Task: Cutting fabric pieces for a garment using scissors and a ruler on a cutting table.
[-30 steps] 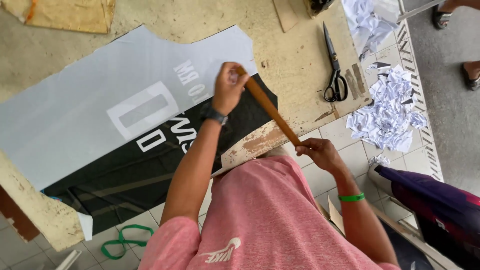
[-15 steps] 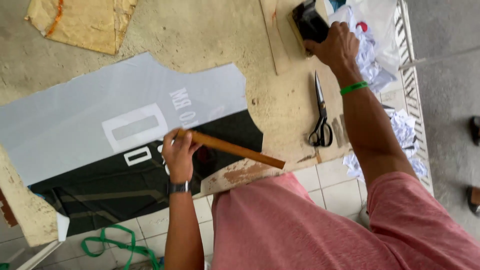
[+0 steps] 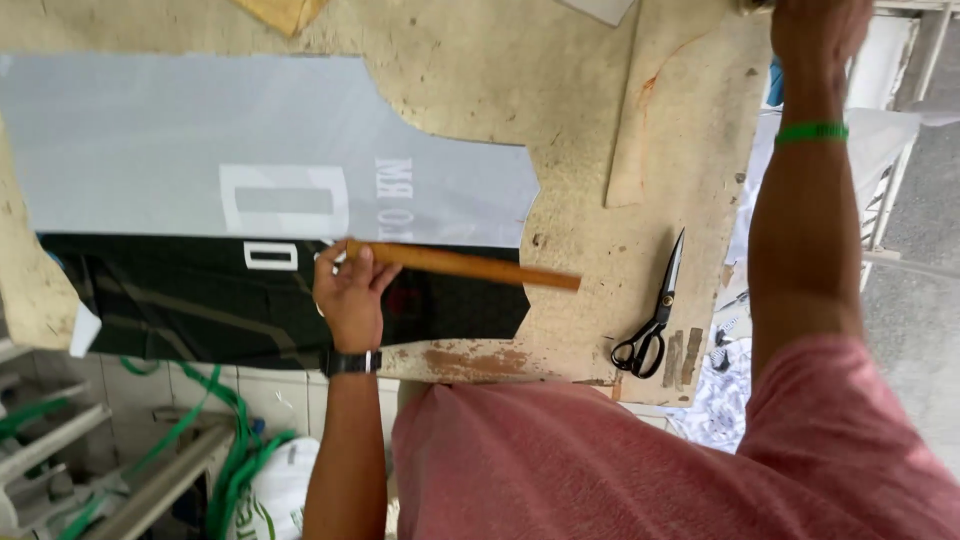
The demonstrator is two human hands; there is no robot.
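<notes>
Wooden and straight, the ruler [image 3: 462,265] lies flat along the line where a pale grey pattern sheet [image 3: 200,150] overlaps a black jersey panel [image 3: 200,300], its far end reaching bare table [image 3: 580,120]. It looks stiff and light, likely to slide on the smooth sheet unless pressed down; its near end is the natural place to hold it. The left hand [image 3: 350,290] does just that, fingers curled over the end and pressing it down onto the fabric. The right hand [image 3: 815,30] reaches to the table's far edge, mostly out of frame; whether it grasps anything cannot be told. Black scissors [image 3: 655,315] lie untouched beside it.
</notes>
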